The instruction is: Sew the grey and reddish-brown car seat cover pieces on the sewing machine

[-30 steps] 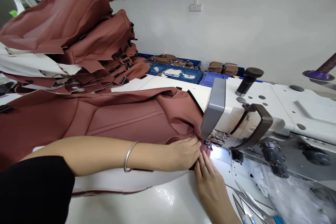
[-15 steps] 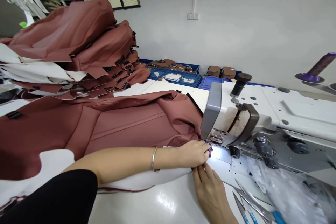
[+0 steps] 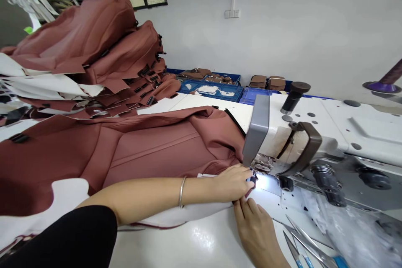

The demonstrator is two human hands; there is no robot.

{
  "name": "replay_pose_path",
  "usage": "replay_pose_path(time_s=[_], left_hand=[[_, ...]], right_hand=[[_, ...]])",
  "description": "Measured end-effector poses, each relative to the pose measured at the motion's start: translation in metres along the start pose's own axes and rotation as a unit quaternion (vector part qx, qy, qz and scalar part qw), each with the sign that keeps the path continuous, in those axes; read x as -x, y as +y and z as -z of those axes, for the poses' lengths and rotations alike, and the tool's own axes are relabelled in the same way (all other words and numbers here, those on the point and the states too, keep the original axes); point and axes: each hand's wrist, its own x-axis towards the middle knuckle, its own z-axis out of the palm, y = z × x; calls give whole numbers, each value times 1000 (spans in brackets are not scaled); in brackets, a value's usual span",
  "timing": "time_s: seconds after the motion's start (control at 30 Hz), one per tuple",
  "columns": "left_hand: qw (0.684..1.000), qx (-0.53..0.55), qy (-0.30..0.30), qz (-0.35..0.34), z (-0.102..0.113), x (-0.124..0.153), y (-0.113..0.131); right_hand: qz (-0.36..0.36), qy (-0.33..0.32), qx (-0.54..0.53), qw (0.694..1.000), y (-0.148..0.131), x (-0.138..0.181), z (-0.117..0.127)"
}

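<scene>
A reddish-brown leather-look cover (image 3: 157, 146), with white backing along its near edge, lies across the table and runs up to the sewing machine (image 3: 264, 134). My left hand (image 3: 234, 182) grips the cover's edge right beside the lit needle area, fingers bent over it. Just below it, my right hand (image 3: 256, 222) pinches the near edge of the same cover, its fingertips close to the left hand's. A small dark piece (image 3: 253, 180) shows at the left fingertips; I cannot tell what it is.
Scissors (image 3: 309, 243) and small snips (image 3: 292, 247) lie right of my right hand, near clear plastic (image 3: 351, 230). A tall pile of similar covers (image 3: 84, 42) stands back left. Blue crates (image 3: 216, 92) with brown pieces line the wall. A thread cone (image 3: 389, 75) stands at far right.
The view has shifted slightly, so the machine sits a little farther right. A bit more of the dark piece shows by my left fingertips. Both hands keep their hold on the cover.
</scene>
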Motion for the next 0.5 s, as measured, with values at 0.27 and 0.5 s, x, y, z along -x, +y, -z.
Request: replay_pose_path(time_s=[0.27,0.5], left_hand=[[1000,-17,17,17,0,-3,2],[999,-20,33,-20,-12,-4,-11]], right_hand=[[18,-39,-27,999,2,1,-4],[14,-57,-20,998,1,3,-10]])
